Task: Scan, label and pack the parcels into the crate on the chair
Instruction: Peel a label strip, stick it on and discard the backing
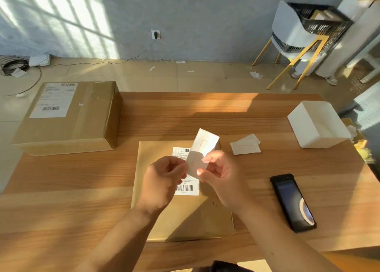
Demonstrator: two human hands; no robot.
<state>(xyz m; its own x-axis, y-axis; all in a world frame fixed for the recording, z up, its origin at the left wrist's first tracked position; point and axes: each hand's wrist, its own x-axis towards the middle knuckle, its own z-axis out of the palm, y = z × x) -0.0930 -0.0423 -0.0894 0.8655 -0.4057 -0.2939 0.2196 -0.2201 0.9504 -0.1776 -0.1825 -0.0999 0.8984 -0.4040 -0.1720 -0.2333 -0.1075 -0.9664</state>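
Observation:
A flat brown parcel (pixel 185 216) with a white barcode sticker lies on the wooden table (pixel 61 189) in front of me. Above it both hands hold a white label (pixel 202 148) with a red outline. My left hand (pixel 164 179) pinches its lower left edge, and my right hand (pixel 220 175) pinches a peeled corner on the right. A larger brown parcel (pixel 67 117) sits at the table's far left. The black crate (pixel 320 19) stands on a white chair (pixel 292 33) with yellow legs at the far right, with parcels inside.
A black handheld scanner (pixel 293 202) lies on the table to my right. More loose white labels (pixel 244 147) lie beside an open white box (pixel 316 126). Someone's legs in white trousers (pixel 329 66) stand behind the chair. Cables and paper scraps litter the floor.

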